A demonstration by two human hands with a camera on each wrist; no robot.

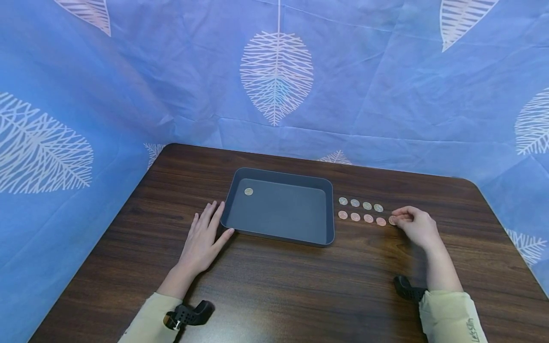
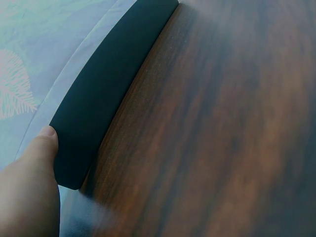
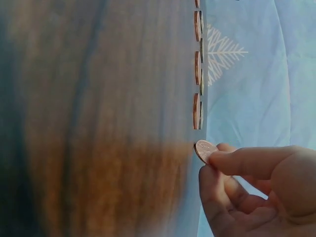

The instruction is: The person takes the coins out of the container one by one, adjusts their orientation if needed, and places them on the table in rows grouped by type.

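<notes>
My right hand [image 1: 415, 226] pinches a copper-coloured coin [image 3: 205, 150] between thumb and fingers, at the right end of the nearer row. That row's other copper coins [image 1: 368, 218] lie flat on the table. Behind them runs a row of silvery coins [image 1: 367, 206]. My left hand [image 1: 202, 242] lies at the front left corner of a dark grey tray [image 1: 279, 237], fingers straight and spread. In the left wrist view the thumb [image 2: 47, 143] touches the tray's side. One pale gold coin [image 1: 249, 191] rests inside the tray, toward its back left.
The brown wooden table [image 1: 300, 290] carries everything. A blue cloth with white leaf prints [image 1: 364, 85] hangs behind it and along its left side. Both wrists wear black camera mounts, the left one [image 1: 188, 314] close above the tabletop.
</notes>
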